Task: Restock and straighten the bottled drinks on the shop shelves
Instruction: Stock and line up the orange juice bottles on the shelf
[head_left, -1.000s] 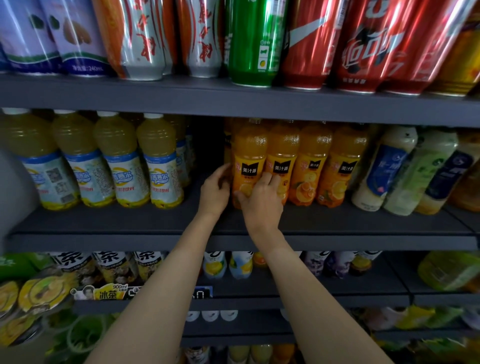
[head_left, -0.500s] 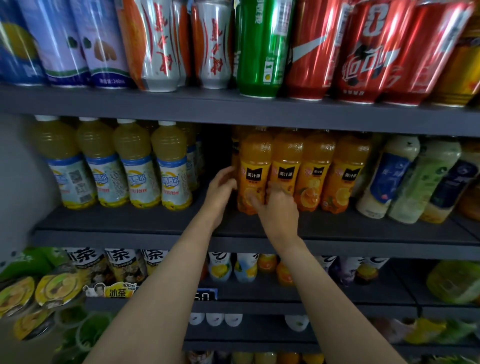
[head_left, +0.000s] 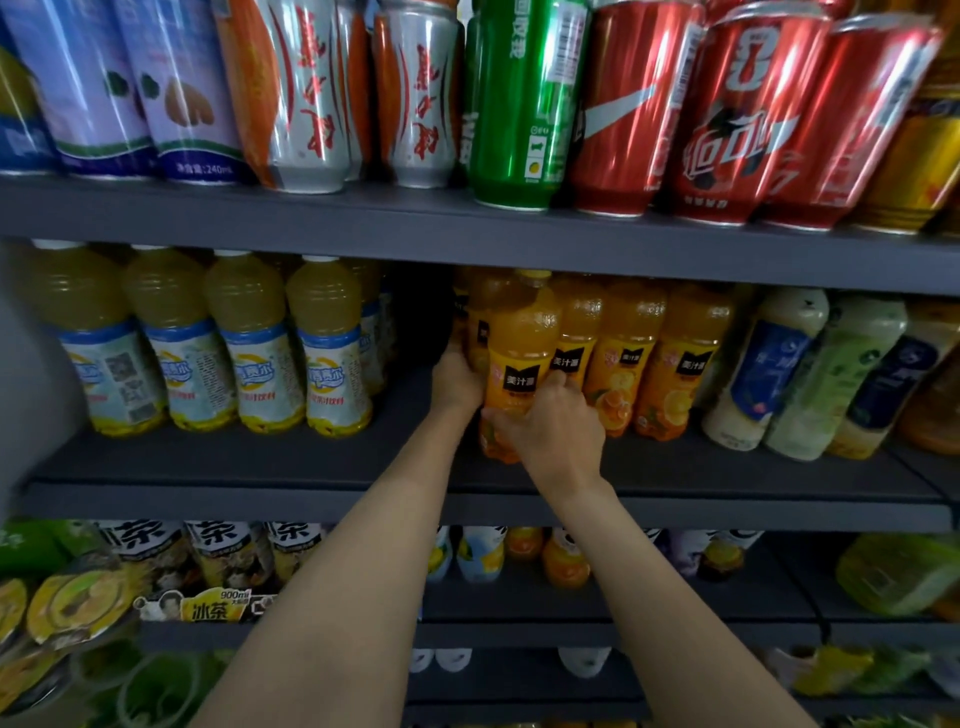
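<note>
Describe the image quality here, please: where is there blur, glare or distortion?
Head view: the cans on the top shelf lean outward from wide-angle distortion and carry bright glare streaks; the right edge smears, blurring the pale bottles; the left hand and right hand around the orange juice bottle look fairly sharp; lower shelves are dim.

- This is a shop, at its drinks aisle: dark grey metal shelves (head_left: 322, 462) run in tiers, one above another.
- The top tier carries cans (head_left: 514, 104) packed side by side, red, green, silver and pale blue.
- The middle tier holds rows of identical yellow juice bottles (head_left: 249, 353) and orange juice bottles (head_left: 675, 364), labels facing out.
- A lower tier carries iced tea bottles (head_left: 223, 551) and a shelf-edge tag (head_left: 208, 605).
</note>
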